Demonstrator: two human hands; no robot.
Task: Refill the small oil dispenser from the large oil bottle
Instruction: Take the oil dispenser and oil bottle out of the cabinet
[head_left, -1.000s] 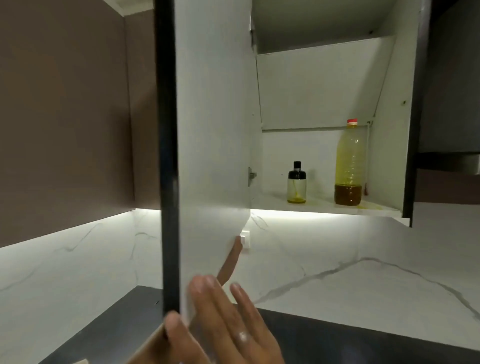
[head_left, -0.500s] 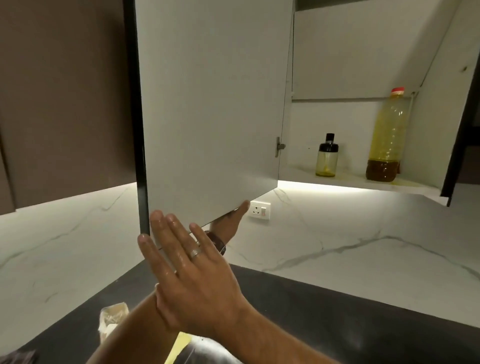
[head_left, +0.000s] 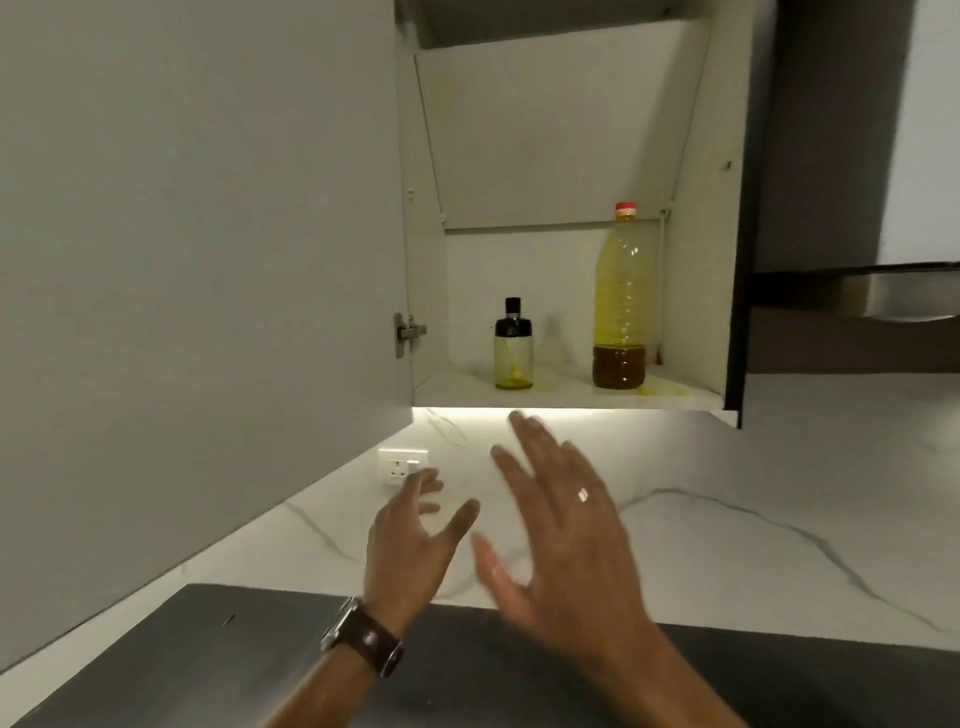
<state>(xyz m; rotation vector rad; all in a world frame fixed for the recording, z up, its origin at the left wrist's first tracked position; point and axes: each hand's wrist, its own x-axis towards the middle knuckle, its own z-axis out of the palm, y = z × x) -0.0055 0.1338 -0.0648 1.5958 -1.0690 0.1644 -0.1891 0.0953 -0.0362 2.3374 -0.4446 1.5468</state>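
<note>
A small glass oil dispenser (head_left: 513, 348) with a black top stands on the shelf (head_left: 566, 397) of an open wall cabinet, with only a little yellow oil at its bottom. To its right stands the large plastic oil bottle (head_left: 621, 306) with a red cap and dark oil low in it. Both my hands are raised below the shelf, apart from the bottles. My left hand (head_left: 410, 540), with a watch on its wrist, has spread fingers and holds nothing. My right hand (head_left: 558, 525), wearing a ring, is also spread and empty.
The white cabinet door (head_left: 202, 270) stands swung open on the left. A wall socket (head_left: 402, 464) sits on the marble backsplash under the cabinet. A dark countertop (head_left: 208, 665) runs along the bottom. A hood-like unit (head_left: 857, 291) hangs at the right.
The door has swung fully open to the left. Both hands have let go of it and moved right, up toward the shelf. The view has shifted toward the cabinet.
</note>
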